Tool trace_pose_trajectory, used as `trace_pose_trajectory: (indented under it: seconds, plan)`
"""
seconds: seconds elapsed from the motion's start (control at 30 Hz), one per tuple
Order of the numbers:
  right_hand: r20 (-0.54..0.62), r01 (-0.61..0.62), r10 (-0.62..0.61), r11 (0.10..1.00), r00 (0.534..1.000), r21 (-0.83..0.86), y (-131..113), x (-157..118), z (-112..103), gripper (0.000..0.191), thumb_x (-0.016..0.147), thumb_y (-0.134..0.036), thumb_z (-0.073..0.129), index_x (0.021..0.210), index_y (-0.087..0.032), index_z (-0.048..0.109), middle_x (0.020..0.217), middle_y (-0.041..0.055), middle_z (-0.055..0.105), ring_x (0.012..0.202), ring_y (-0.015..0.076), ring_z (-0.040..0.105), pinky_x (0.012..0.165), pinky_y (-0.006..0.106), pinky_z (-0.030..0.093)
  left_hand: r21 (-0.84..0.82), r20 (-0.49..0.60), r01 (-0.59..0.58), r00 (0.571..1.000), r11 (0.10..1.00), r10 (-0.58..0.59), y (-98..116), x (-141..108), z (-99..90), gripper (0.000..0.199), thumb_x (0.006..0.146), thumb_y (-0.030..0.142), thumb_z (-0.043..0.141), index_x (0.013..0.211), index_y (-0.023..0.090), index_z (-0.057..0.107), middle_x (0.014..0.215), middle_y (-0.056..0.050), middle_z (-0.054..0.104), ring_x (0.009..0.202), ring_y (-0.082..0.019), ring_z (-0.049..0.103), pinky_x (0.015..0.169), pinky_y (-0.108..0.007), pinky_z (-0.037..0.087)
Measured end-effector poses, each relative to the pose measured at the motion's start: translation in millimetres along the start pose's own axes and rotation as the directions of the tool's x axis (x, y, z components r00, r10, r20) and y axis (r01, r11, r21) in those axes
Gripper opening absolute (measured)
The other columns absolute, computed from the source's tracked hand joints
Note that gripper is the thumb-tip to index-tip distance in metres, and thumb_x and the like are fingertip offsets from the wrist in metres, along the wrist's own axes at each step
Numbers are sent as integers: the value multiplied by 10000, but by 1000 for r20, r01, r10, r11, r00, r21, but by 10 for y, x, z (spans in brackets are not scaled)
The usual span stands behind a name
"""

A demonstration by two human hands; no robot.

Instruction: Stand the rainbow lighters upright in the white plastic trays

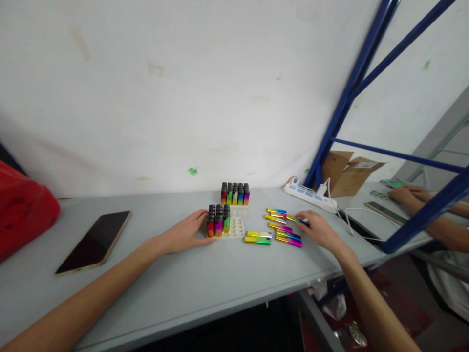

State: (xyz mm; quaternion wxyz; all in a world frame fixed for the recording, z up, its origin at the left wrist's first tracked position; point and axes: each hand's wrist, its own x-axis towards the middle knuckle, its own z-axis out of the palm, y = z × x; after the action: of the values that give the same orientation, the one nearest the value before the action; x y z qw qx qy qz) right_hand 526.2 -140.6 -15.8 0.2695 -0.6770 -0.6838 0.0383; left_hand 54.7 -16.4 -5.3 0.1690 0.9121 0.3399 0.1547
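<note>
A white tray with round holes point(237, 228) stands on the table, its left part filled with upright lighters point(219, 222) in shiny rainbow colours with black tops. My left hand point(188, 231) grips the left side of this tray, thumb at the front corner and fingers behind. To the right, my right hand point(317, 229) pinches one lighter point(298, 221) by its dark end, tilted over the loose ones. Several metallic lighters point(288, 238) lie flat beneath and beside it. Two more, yellow and green point(258, 238), lie close to the tray's right edge.
A second block of upright lighters point(235, 194) stands near the wall. A phone point(95, 239) and a red bag point(25, 210) are at left. At right are a power strip point(309, 194), a blue metal frame point(339, 112), a cardboard box point(348, 173) and another person's hands point(408, 194).
</note>
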Motion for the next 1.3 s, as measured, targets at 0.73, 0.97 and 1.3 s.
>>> trace_pose_trajectory:
  seconds: [0.73,0.97,1.3]
  plan:
    - [47,24,-113,558,992,830,-1730,1125,773,622,868,-873,649,888,-261,543,600,-108,384,497,105,313,477,250,250,-21,-70,-60,996,998,58,-21,2,52,722,877,633,799,1430,197,637,1496,-181,663,1387,-407,646,1230,-525,508]
    - [-117,173,-131,832,985,527,-1701,861,961,601,977,-718,527,616,-245,444,593,-35,436,619,145,435,620,304,313,-9,-42,-66,997,998,66,-31,16,52,696,899,616,772,1429,191,620,1494,-179,660,1416,-393,623,1237,-504,493]
    - [-108,186,-152,827,983,531,-1787,796,944,457,978,-593,470,675,-251,460,612,-29,470,631,160,446,622,301,314,-1,-49,-74,996,997,73,-26,10,52,692,906,592,780,1452,203,611,1483,-166,667,1412,-390,624,1232,-501,496]
